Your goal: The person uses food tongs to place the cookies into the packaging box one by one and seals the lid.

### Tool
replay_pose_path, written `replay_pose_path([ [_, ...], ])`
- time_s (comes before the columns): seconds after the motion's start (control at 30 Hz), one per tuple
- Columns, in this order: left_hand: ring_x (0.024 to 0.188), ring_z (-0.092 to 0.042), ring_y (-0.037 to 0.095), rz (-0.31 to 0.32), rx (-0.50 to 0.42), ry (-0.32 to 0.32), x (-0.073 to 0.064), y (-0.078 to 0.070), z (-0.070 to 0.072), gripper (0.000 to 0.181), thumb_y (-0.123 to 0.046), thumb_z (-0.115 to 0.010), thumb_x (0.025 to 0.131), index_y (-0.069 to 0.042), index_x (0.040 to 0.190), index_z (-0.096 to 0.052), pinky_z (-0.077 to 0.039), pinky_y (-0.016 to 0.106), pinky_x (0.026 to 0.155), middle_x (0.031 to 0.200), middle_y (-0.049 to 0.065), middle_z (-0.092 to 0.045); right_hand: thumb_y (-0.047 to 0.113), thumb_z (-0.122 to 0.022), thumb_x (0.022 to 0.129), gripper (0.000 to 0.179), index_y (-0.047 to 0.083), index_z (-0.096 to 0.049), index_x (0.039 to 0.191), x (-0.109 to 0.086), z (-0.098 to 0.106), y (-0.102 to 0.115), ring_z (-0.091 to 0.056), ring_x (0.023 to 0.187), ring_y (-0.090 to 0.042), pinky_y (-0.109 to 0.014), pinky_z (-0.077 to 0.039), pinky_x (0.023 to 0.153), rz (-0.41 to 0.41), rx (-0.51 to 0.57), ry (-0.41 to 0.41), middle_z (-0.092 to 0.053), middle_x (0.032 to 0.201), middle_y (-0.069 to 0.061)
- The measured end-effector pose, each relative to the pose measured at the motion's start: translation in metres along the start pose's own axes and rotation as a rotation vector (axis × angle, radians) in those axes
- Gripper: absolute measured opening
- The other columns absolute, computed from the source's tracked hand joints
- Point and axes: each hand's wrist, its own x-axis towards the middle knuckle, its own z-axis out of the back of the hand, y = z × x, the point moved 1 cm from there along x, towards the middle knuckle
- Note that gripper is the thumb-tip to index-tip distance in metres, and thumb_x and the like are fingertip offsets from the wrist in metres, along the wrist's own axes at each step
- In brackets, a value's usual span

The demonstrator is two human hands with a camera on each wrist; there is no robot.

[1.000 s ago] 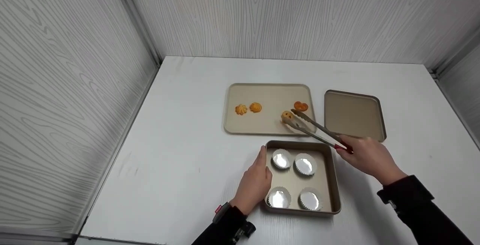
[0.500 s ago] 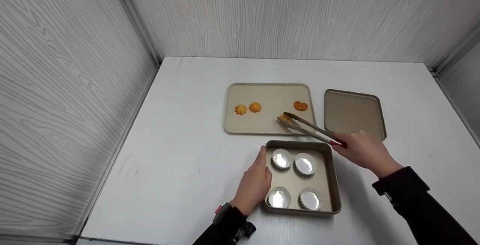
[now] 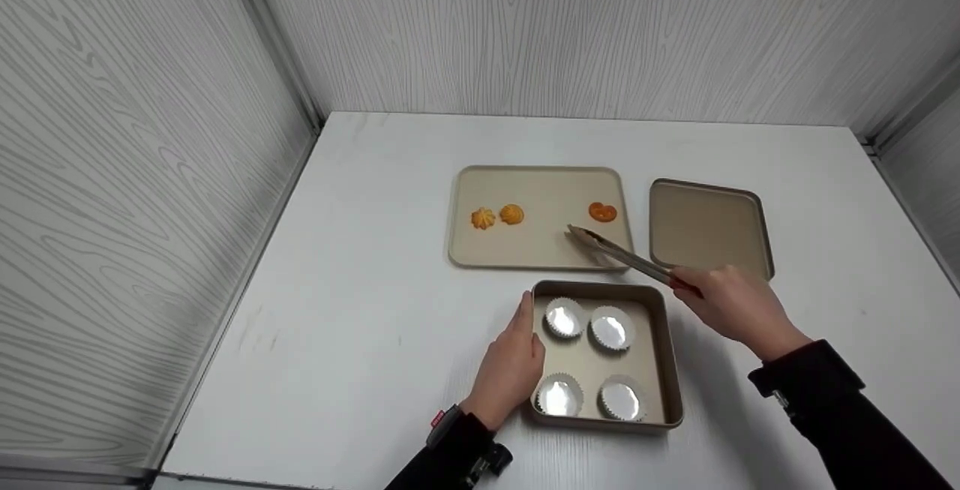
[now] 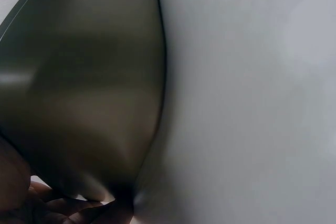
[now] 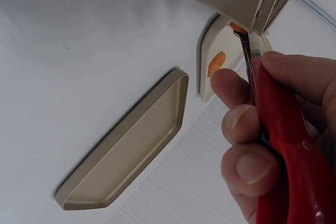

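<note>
In the head view my right hand (image 3: 731,306) grips tongs (image 3: 619,254) with red handles. Their arms lie close together, tips low over the flat baking tray (image 3: 480,254). An orange piece (image 5: 239,27) shows at the tong tips in the right wrist view; from the head camera the tongs hide it. On the tray lie a pretzel-shaped cookie (image 3: 602,211) at right and two piped cookies (image 3: 511,214) at left. My left hand (image 3: 506,370) holds the left wall of a deep square baking pan (image 3: 667,355), thumb at the rim. Several silvery fluted cups (image 3: 611,327) stand inside.
A shallow square tray (image 3: 709,223) lies right of the flat tray, behind my right hand. All stand on a white table (image 3: 360,287). Grey wood-grain panels (image 3: 525,32) rise behind and at both sides.
The tong arms have come together, and the round cookie between them is now hidden from the head camera. The tips first slid slightly left. The left hand and pan stay put.
</note>
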Motion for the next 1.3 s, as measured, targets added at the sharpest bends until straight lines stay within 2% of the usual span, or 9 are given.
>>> replay_pose_path([
  [0.2,0.086,-0.065,0.028,0.001,0.002,-0.005,0.000,-0.001,0.001,0.065,-0.005,-0.047,0.099,0.005,0.159,-0.025,-0.055,0.046,0.083,0.153,0.022,-0.048,0.004,-0.079,0.084,0.022,0.018,-0.062,0.080,-0.006,0.002,-0.002,-0.043,0.054,-0.010,-0.028,-0.033,0.050,0.035,-0.035,-0.039,-0.058,0.065,0.012],
  [0.43,0.104,-0.068,0.035,0.000,0.002,-0.014,-0.001,-0.001,0.001,0.064,-0.005,-0.048,0.099,0.005,0.159,-0.026,-0.055,0.047,0.088,0.151,0.022,-0.050,0.004,-0.080,0.083,0.023,0.019,-0.063,0.083,-0.015,0.009,-0.001,-0.048,0.054,-0.012,-0.032,-0.035,0.046,0.027,-0.052,-0.079,-0.065,0.071,0.010],
  [0.6,0.099,-0.068,0.034,-0.009,0.007,-0.019,-0.001,0.000,0.000,0.064,-0.005,-0.048,0.100,0.006,0.159,-0.026,-0.056,0.046,0.085,0.151,0.022,-0.050,0.006,-0.079,0.084,0.019,0.019,-0.066,0.089,-0.026,0.023,0.003,-0.047,0.052,-0.012,-0.034,-0.035,0.044,0.044,-0.080,-0.096,-0.066,0.073,0.010],
  [0.73,0.087,-0.066,0.029,-0.019,0.013,-0.014,-0.001,0.000,0.001,0.063,-0.005,-0.048,0.100,0.006,0.158,-0.026,-0.056,0.043,0.079,0.152,0.022,-0.049,0.008,-0.079,0.082,0.021,0.019,-0.070,0.097,-0.042,0.037,0.006,-0.041,0.050,-0.006,-0.030,-0.032,0.044,0.102,-0.119,-0.129,-0.068,0.071,0.012],
  [0.8,0.077,-0.061,0.024,-0.016,0.010,-0.006,-0.001,0.000,0.001,0.064,-0.005,-0.048,0.100,0.006,0.158,-0.026,-0.055,0.040,0.074,0.154,0.022,-0.047,0.016,-0.073,0.092,0.009,0.018,-0.072,0.101,-0.052,0.043,0.008,-0.040,0.050,-0.004,-0.027,-0.032,0.043,0.144,-0.137,-0.153,-0.069,0.072,0.011],
  [0.83,0.072,-0.058,0.022,-0.014,0.007,-0.001,-0.001,0.000,0.000,0.064,-0.004,-0.047,0.100,0.006,0.159,-0.026,-0.054,0.039,0.071,0.154,0.022,-0.047,0.023,-0.068,0.098,0.010,0.016,-0.073,0.103,-0.057,0.047,0.009,-0.043,0.049,-0.004,-0.026,-0.032,0.042,0.160,-0.140,-0.166,-0.071,0.073,0.010],
  [0.9,0.066,-0.051,0.018,-0.008,0.000,0.007,-0.001,0.000,0.001,0.064,-0.004,-0.047,0.100,0.006,0.159,-0.025,-0.052,0.037,0.067,0.155,0.021,-0.046,0.036,-0.053,0.107,0.031,0.015,-0.075,0.106,-0.066,0.053,0.012,-0.049,0.048,-0.005,-0.026,-0.034,0.041,0.189,-0.151,-0.190,-0.074,0.076,0.008],
  [1.0,0.063,-0.047,0.016,-0.011,0.001,0.007,-0.001,0.000,0.002,0.064,-0.004,-0.048,0.099,0.006,0.158,-0.026,-0.051,0.035,0.065,0.154,0.022,-0.046,0.050,-0.033,0.110,0.056,0.014,-0.076,0.107,-0.077,0.060,0.017,-0.055,0.050,-0.006,-0.023,-0.036,0.041,0.215,-0.160,-0.212,-0.075,0.078,0.008],
  [1.3,0.066,-0.051,0.018,-0.007,0.015,-0.001,-0.001,-0.002,0.002,0.064,-0.004,-0.048,0.099,0.006,0.159,-0.025,-0.054,0.039,0.071,0.154,0.021,-0.047,0.051,-0.032,0.109,0.053,0.020,-0.074,0.100,-0.094,0.078,0.033,-0.049,0.049,0.001,-0.018,-0.033,0.041,0.245,-0.179,-0.170,-0.066,0.067,0.018],
])
